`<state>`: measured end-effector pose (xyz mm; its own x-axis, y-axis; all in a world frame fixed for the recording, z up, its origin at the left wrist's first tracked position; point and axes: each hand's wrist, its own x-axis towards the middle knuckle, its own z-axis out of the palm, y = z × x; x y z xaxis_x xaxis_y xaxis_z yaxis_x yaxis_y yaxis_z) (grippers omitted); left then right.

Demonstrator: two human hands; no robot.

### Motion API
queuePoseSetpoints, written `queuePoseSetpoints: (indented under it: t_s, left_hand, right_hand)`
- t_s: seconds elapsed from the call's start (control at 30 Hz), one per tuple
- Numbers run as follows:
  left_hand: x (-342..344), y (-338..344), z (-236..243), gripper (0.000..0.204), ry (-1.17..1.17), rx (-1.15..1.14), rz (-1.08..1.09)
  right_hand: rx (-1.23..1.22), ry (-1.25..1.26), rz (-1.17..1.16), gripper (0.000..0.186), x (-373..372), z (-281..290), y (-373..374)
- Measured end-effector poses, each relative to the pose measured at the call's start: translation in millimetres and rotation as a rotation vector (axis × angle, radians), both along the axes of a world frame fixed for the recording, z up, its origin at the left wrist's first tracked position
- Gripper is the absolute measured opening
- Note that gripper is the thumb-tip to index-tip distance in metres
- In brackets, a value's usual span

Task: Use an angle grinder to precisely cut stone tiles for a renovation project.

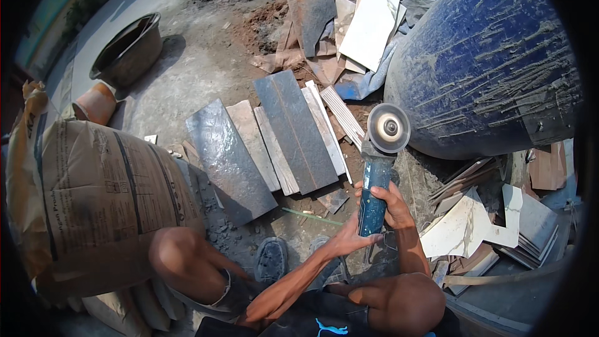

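An angle grinder with a blue body stands upright between my hands, its round cutting disc at the far end. My left hand grips the grinder's rear end from the left and below. Higher up, my right hand wraps round the body from the right, its thumb across the casing. Beyond the grinder, to the left, a dark tile with a line along it lies on paler strips. Beside it rests a shiny dark tile. A thin green strip lies on the ground.
A large paper sack stands at the left, near a black tub and a dirty bucket. A big blue drum fills the far right. Broken white tiles are piled at the right. More tile pieces lie on cloth at the back.
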<state>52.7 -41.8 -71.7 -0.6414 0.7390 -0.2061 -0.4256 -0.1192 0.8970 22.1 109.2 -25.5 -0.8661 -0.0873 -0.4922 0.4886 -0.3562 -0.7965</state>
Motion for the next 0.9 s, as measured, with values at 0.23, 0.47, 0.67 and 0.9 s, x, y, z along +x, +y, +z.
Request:
queuePoseSetpoints:
  t_s: [0.23, 0.47, 0.67, 0.9]
  left_hand:
    - [4.2, -0.6, -17.6, 0.083, 0.059, -0.051, 0.077]
    - [-48.9, -8.3, -10.7, 0.069, 0.413, -0.556, -0.790]
    - [-196.9, -26.6, -21.6, 0.040, 0.405, -1.042, 0.002]
    - [-381.5, -51.3, -65.3, 0.059, 1.279, -1.067, -0.138]
  right_hand:
    - [0.545, -0.019, -0.106, 0.049, 1.6, 11.2, -36.7]
    - [0.558, 0.039, -0.208, 0.043, 16.3, 24.7, -4.3]
    - [0.577, 0.023, -0.208, 0.051, 38.0, 39.7, 4.8]
    - [0.492, -0.029, -0.151, 0.059, 61.1, -12.8, 23.2]
